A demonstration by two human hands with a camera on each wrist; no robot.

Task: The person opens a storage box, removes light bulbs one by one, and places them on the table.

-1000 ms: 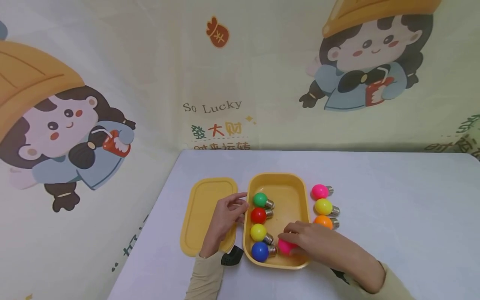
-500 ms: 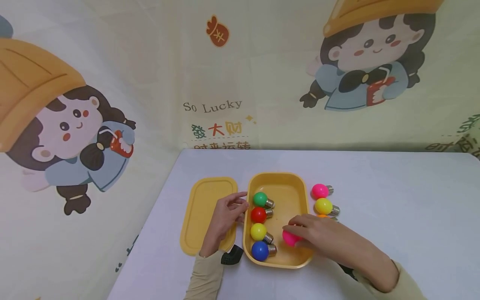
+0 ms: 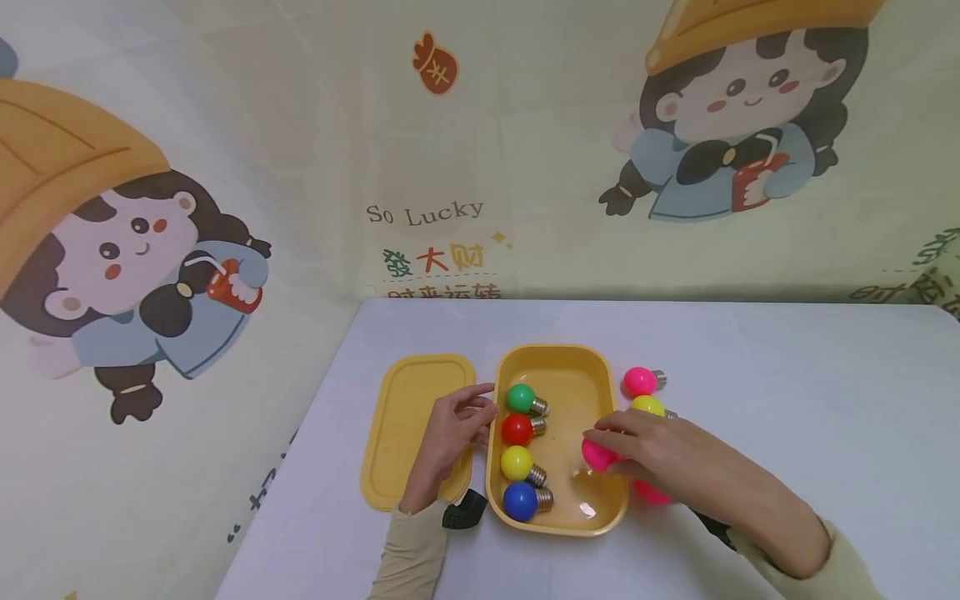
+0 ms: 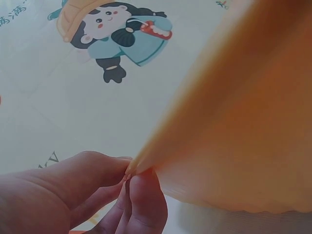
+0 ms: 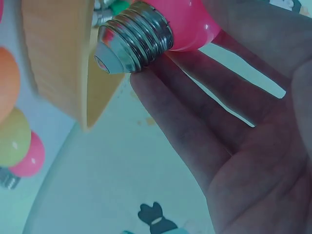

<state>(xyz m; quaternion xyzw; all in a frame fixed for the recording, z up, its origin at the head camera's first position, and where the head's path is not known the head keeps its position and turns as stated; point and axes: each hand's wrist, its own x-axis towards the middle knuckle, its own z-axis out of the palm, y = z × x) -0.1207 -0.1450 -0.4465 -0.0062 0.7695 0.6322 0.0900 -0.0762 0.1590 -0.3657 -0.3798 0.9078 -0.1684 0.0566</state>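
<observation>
In the head view, a pink light bulb is held in the fingers of my right hand, over the right side of a yellow box. The right wrist view shows its metal screw base pointing away from the palm. My left hand pinches the box's left rim between thumb and fingers, as the left wrist view shows. Inside the box, a green bulb, a red bulb, a yellow bulb and a blue bulb line the left wall.
A yellow lid lies left of the box, partly under the left forearm. Right of the box are a pink bulb, a half-covered yellow bulb, an orange bulb and another pink bulb below the right hand.
My right hand has carried the pink bulb from the box's lower right up and rightward, toward the right rim. It now covers the orange bulb in the head view. The left hand stays put.
</observation>
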